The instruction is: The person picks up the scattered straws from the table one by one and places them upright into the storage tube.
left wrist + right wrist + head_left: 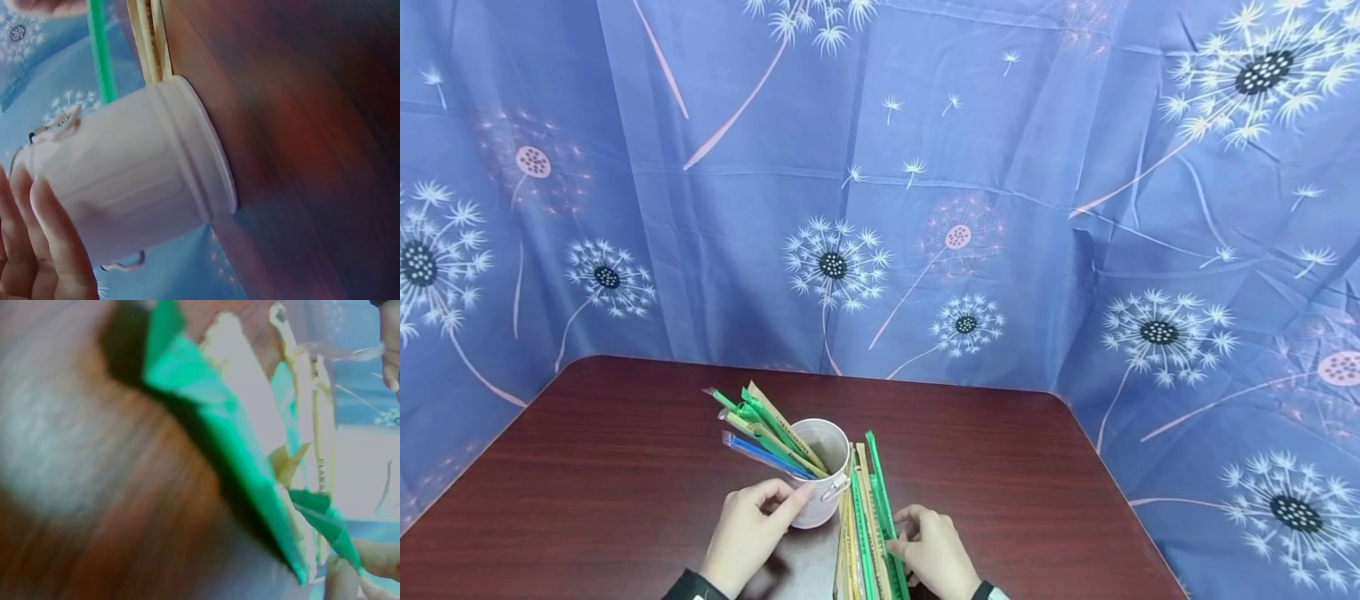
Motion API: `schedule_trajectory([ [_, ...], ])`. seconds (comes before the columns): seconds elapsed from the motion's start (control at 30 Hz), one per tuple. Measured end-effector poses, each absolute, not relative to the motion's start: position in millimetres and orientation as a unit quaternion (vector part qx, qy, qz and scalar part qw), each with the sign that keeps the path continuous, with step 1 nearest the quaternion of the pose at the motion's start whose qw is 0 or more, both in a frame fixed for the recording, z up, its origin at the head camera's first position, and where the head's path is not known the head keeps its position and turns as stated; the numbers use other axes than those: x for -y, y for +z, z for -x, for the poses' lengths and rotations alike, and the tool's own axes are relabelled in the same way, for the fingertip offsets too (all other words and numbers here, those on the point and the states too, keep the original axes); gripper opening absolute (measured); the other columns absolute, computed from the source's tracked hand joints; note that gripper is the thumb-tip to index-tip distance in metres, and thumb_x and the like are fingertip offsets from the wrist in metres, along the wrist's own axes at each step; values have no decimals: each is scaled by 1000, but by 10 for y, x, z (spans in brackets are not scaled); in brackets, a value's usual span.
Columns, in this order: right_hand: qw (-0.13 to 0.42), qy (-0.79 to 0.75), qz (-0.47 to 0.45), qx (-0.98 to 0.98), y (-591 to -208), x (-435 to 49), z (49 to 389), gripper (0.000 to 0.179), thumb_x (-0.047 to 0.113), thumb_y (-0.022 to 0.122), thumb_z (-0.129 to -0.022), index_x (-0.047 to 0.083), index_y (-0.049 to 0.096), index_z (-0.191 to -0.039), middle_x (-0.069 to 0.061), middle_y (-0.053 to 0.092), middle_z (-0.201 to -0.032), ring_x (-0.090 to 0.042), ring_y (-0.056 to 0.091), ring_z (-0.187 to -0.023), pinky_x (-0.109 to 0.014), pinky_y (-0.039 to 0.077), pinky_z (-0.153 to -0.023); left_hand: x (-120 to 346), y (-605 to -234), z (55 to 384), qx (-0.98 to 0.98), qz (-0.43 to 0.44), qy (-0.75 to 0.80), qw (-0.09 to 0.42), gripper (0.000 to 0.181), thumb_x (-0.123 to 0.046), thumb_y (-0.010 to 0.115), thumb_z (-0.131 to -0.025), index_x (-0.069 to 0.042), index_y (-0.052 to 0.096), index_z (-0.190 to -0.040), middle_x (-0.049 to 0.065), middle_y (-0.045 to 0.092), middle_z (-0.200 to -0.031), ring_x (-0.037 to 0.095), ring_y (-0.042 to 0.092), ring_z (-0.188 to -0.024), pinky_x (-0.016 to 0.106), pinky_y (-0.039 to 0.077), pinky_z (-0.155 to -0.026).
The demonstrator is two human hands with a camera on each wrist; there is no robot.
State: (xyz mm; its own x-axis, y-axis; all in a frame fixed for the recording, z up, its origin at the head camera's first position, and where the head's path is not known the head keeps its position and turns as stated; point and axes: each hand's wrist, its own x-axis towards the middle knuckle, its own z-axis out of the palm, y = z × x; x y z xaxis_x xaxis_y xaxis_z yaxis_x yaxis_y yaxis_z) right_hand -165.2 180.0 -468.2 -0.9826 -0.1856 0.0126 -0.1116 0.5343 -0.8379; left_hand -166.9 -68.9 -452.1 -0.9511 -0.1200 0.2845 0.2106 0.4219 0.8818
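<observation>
A white bucket (820,515) with small side handles stands upright on the table, several wrapped straws (775,433) in green, tan and blue leaning out to the left. My left hand (752,525) is at its front near the rim; in the left wrist view, fairly straight fingers (59,240) lie alongside the bucket wall. Right of the bucket lies a row of more wrapped straws (859,525), tan, yellow and green. My right hand (934,550) is at the row's right side, and its fingertips (340,578) pinch the end of a green wrapped straw (328,522).
The dark red-brown wooden table (1015,467) stretches out on both sides of the hands. Behind it and at its sides hangs a blue cloth (730,275) printed with dandelions.
</observation>
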Motion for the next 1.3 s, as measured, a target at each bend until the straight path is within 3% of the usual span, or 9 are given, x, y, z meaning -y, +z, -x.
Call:
schedule_trajectory([
  [0.23, -4, -525, 87, -847, -4591, -1698, 1623, 32, 15, 76, -84, -8, 68, -104, -3, 64, -79, -8, 62, -61, -32, 58, -44, 614, -4485, 1646, 781, 76, -613, 91, 28, -34, 72, -88, -7, 78, -90, 1, 76, -81, 8, 66, -60, 25, 58, -57],
  [0.5, -37, -546, 130, -827, -4532, -1569, 1571, 33, 22, 76, -85, -4, 72, -104, -8, 72, -84, -8, 61, -57, -27, 58, -51, 546, -4411, 1611, 743, 89, -660, 69, 46, -32, 72, -88, 5, 72, -115, 14, 77, -99, 11, 72, -75, 28, 62, -64],
  [0.6, -57, -530, 165, -830, -4530, -1545, 1558, 29, 24, 75, -85, 0, 73, -102, -7, 73, -84, -5, 61, -63, -25, 56, -56, 533, -4383, 1603, 732, 83, -673, 66, 50, -31, 73, -88, 7, 69, -119, 17, 76, -104, 15, 74, -83, 27, 62, -67],
  [0.73, -82, -496, 217, -837, -4537, -1528, 1551, 25, 24, 73, -87, 3, 75, -100, -5, 74, -85, -2, 61, -76, -26, 56, -61, 521, -4345, 1594, 717, 68, -692, 51, 50, -32, 74, -86, 7, 69, -118, 18, 76, -103, 16, 74, -83, 29, 63, -70],
  [1.1, -86, -489, 231, -837, -4542, -1509, 1554, 21, 21, 74, -87, 4, 76, -98, -6, 73, -84, -2, 60, -76, -26, 56, -58, 496, -4291, 1562, 691, 77, -716, 60, 39, -26, 74, -87, 9, 73, -105, 18, 77, -95, 15, 73, -70, 32, 64, -68],
  [1.2, -84, -490, 225, -838, -4548, -1514, 1568, 19, 20, 75, -86, 4, 75, -97, -5, 73, -84, -2, 60, -75, -26, 56, -58, 498, -4273, 1559, 699, 69, -706, 89, 33, -27, 74, -87, 4, 75, -99, 13, 77, -87, 14, 73, -69, 33, 64, -67],
  [1.3, -76, -491, 214, -841, -4569, -1540, 1584, 18, 20, 76, -85, 5, 75, -94, -5, 73, -84, -2, 60, -73, -26, 56, -58, 507, -4254, 1563, 717, 57, -679, 150, 23, -26, 74, -87, -3, 76, -91, 4, 76, -78, 11, 71, -66, 29, 62, -64],
])
